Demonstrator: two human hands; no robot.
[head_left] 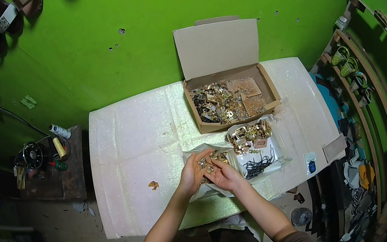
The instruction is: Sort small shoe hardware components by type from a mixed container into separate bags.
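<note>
My left hand (191, 174) and my right hand (228, 176) are cupped together near the front of the table. A small heap of shiny metal fittings (206, 165) lies between the palms. Beneath them is a white-lined tray (232, 158) with more gold-coloured pieces, partly hidden by the hands. Just to the right, a second white-lined tray (276, 161) holds gold buckles (252, 135) and dark chains or cords (260, 165). Behind the trays stands an open cardboard box (218, 46), its lid raised, full of mixed metal trims and a few flat brown pieces (253, 105).
A shimmery white cover (130, 151) lies over the table. On it are a small brown scrap (153, 184) and a small blue-marked packet (311, 163). A side table (73, 175) at left carries thread spools (60, 131). At right, a wooden rack (366, 139) holds green sandals (348, 66).
</note>
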